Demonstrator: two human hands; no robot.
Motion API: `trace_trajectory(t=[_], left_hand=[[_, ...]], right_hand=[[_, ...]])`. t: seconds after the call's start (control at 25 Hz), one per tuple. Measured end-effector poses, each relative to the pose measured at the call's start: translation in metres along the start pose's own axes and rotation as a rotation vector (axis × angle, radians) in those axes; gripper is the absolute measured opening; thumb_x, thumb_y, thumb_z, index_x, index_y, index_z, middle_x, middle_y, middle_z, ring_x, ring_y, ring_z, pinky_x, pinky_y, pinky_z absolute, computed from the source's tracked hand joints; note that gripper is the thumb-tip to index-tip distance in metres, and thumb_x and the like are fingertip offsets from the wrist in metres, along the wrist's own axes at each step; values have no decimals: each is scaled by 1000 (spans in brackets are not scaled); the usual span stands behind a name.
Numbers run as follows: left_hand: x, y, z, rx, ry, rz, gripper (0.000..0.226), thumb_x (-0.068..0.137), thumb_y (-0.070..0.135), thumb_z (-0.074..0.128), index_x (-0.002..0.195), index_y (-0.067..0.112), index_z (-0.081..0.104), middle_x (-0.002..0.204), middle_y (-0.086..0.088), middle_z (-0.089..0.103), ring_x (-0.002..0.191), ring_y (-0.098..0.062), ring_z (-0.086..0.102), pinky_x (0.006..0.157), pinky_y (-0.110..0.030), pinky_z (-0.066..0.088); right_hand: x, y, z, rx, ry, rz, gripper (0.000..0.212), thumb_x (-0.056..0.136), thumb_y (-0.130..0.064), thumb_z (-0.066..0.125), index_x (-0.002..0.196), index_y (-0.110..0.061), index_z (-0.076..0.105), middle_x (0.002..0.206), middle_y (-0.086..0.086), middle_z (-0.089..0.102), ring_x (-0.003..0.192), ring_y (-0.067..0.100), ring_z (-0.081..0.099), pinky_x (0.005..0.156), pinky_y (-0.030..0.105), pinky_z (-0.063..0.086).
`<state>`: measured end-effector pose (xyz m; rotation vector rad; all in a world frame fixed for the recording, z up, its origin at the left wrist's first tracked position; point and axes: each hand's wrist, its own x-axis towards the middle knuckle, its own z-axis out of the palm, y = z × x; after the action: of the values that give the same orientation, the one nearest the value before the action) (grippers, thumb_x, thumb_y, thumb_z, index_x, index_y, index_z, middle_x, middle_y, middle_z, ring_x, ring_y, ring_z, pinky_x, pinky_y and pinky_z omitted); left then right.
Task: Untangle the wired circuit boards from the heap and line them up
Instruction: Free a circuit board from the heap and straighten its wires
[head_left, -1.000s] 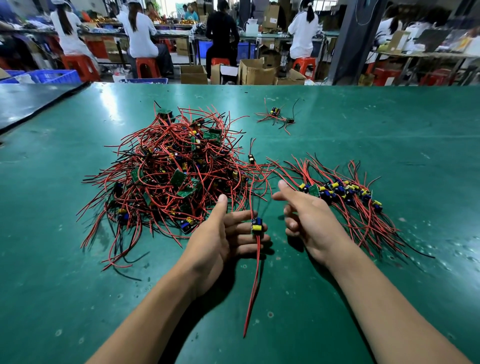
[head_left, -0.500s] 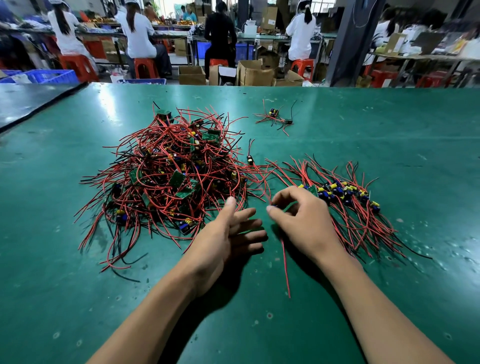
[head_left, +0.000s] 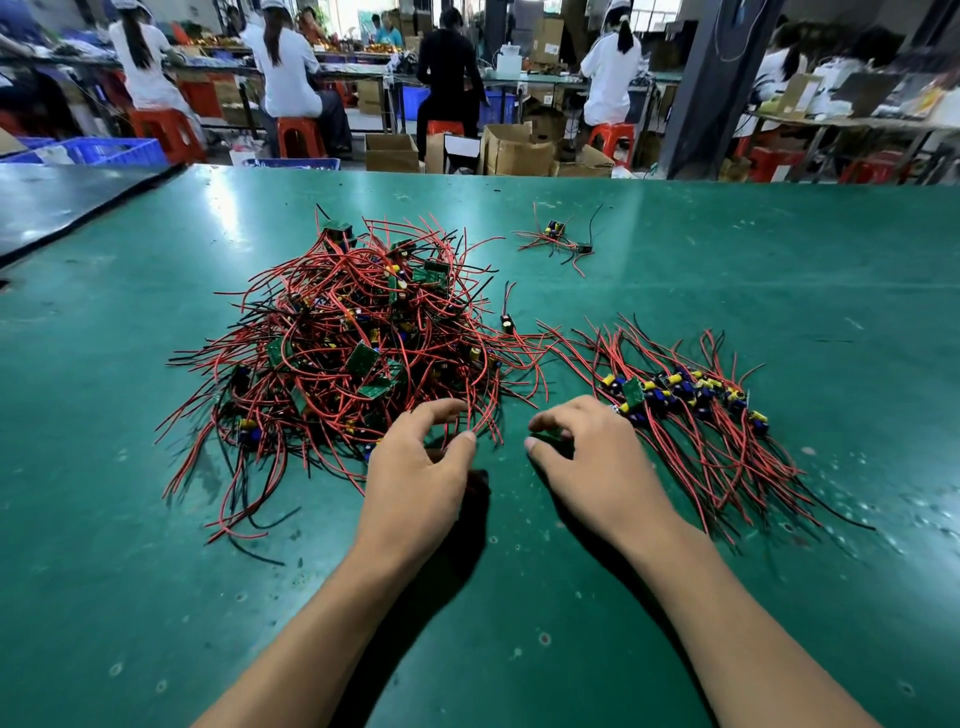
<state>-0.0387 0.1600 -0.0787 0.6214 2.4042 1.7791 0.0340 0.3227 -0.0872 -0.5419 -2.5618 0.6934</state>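
Workers (head_left: 285, 67) in white sit on red stools (head_left: 298, 135) at far benches, with boxes (head_left: 514, 148) on the floor behind the green table (head_left: 519, 597). On the table's left-centre lies the heap (head_left: 353, 338), a tangle of red and black wires with small green boards caught all through it. To its right the row (head_left: 685, 395) is laid out. Its boards sit side by side in a line with yellow and blue parts up, and their wires fan toward the near edge and away from it.

One stray board (head_left: 506, 322) lies between heap and row, and a small cluster (head_left: 558, 236) lies well apart, farther back.

The left hand (head_left: 415, 473) is at the heap's near edge, palm down. Its fingers (head_left: 436, 410) are arched, and forefinger and thumb are spread apart with red wire ends between them, not closed on them.

The right hand (head_left: 597, 457) is just beside the row's left end, knuckles up. Its fingers (head_left: 558, 410) are curled down toward the table with the thumb close under them. I cannot tell whether they pinch anything.
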Motion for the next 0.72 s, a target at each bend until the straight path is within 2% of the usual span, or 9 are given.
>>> trace_trajectory(t=[0.04,0.12,0.2,0.28,0.4,0.52,0.6,0.68,0.72], left_hand=[[2,-1,-2,83,-26,4,31,89,16,65,120,22,67,114,3,68,91,-21,68,90,-44,54],[5,-1,-6,214,-90,42,33,88,17,66,120,21,69,113,2,70,74,-10,66,84,-32,55],[6,-1,-7,338,-111,125,30,86,21,69,116,21,72,108,2,68,83,-12,63,85,-26,49],[5,-1,-7,461,-104,167,25,87,29,69,111,23,73,99,0,64,94,-19,59,85,-29,46],[4,-1,-4,582,-87,172,18,90,38,64,98,25,71,94,4,64,93,-20,59,79,-33,48],[4,0,-5,642,-76,150,17,93,38,57,94,24,67,98,6,63,96,-19,59,76,-33,49],[2,1,-7,688,-109,160,15,95,35,54,93,24,63,99,6,63,97,-19,58,77,-33,48],[-3,5,-6,613,-199,223,13,96,31,56,90,22,63,93,6,65,90,-16,59,77,-33,47],[-6,8,-5,462,-268,227,12,95,27,59,87,20,64,86,5,66,81,-13,60,73,-31,47]], right_hand=[[1,3,-1,-51,8,34,21,89,-29,70,107,-17,74,111,3,64,107,22,56,98,37,44],[2,8,-5,-103,66,96,25,91,-28,68,111,-14,73,116,6,62,112,26,53,101,38,42],[2,9,-8,-121,92,133,27,92,-27,67,115,-13,71,120,6,61,114,27,52,102,39,41],[1,6,-6,-113,89,131,28,92,-28,67,116,-14,71,119,5,60,114,26,53,102,40,42],[-2,-2,-2,-28,80,86,24,92,-27,67,111,-14,73,113,3,62,109,24,58,99,42,45],[-2,-4,2,4,57,45,19,90,-26,69,104,-16,75,106,3,66,105,24,59,97,42,46],[-2,-4,3,35,46,37,21,89,-24,70,108,-16,74,107,2,66,104,23,60,97,41,47],[-2,-2,3,48,27,10,37,86,-22,73,122,-19,68,112,1,65,105,23,61,98,40,48],[-2,-1,2,44,16,-12,48,85,-22,75,131,-21,63,113,1,63,104,22,60,98,38,48]])
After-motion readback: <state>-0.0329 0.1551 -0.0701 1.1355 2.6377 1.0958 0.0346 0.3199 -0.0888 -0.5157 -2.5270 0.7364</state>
